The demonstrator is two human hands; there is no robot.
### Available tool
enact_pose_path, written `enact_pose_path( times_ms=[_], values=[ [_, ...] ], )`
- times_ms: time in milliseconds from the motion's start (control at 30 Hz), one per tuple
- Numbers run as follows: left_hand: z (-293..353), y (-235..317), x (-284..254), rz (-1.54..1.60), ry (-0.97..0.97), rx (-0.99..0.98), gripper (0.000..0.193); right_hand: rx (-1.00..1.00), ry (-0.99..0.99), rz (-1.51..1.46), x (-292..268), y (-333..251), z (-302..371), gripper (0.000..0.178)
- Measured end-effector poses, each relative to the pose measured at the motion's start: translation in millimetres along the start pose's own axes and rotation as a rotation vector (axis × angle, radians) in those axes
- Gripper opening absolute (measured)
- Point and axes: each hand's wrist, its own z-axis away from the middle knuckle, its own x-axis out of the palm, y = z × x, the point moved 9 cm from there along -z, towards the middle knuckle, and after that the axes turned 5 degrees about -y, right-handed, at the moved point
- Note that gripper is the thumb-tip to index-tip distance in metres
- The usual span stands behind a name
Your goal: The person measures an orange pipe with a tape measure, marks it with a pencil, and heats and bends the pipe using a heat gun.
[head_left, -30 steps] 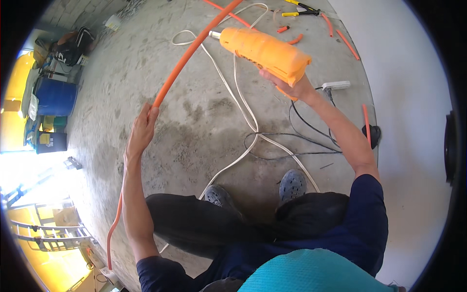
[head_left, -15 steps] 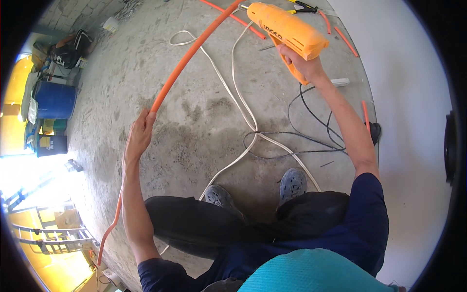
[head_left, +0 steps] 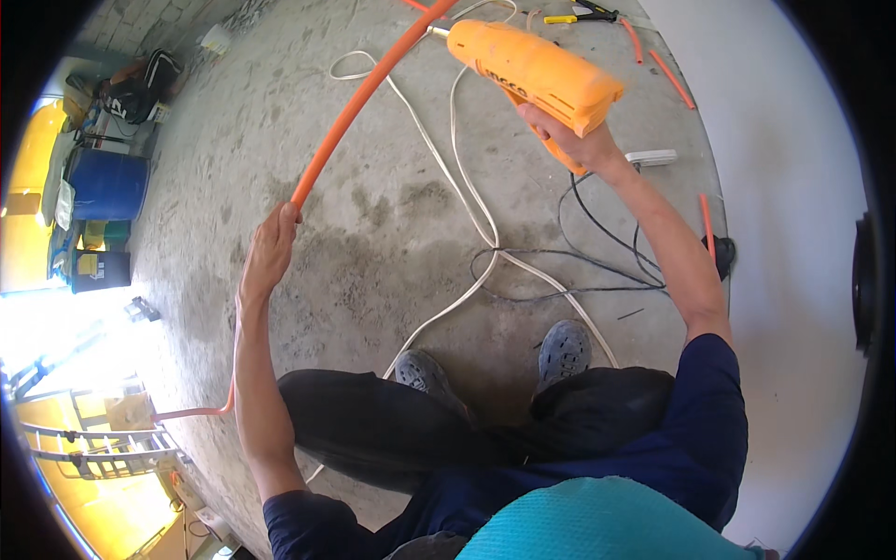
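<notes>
My left hand (head_left: 270,250) is closed round a long orange pipe (head_left: 359,98). The pipe slants up to the right past the upper edge, and its other end comes out bent beside my left forearm. In my right hand (head_left: 581,140) is the grip of an orange heat gun (head_left: 532,70). Its metal nozzle points left and sits close to the pipe's upper stretch; whether they touch I cannot tell. From the gun's grip a black cord (head_left: 597,217) runs down to the floor.
A white cable (head_left: 455,187) loops over the concrete floor. At the far right lie yellow-handled cutters (head_left: 581,13), short orange pipe pieces (head_left: 672,78) and a white power strip (head_left: 651,158) near the white wall. A blue drum (head_left: 107,189) and a ladder (head_left: 103,452) stand left.
The heat gun has shifted left and slightly down, its nozzle now lower along the pipe. The pipe's near end has swung up and to the left. My left hand has hardly moved.
</notes>
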Motion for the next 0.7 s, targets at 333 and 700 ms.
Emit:
enact_pose_path(
  times_ms=[333, 700],
  values=[
    [-0.7, 15.8, 0.5, -0.052, 0.001, 0.01, 0.039, -0.07, -0.179, 0.059, 47.6, -23.5, 17.9, 0.031],
    [3.2, 6.2, -0.6, -0.074, 0.003, -0.031, 0.037, -0.044, -0.094, 0.053, 22.4, -3.7, 3.0, 0.03]
  ],
)
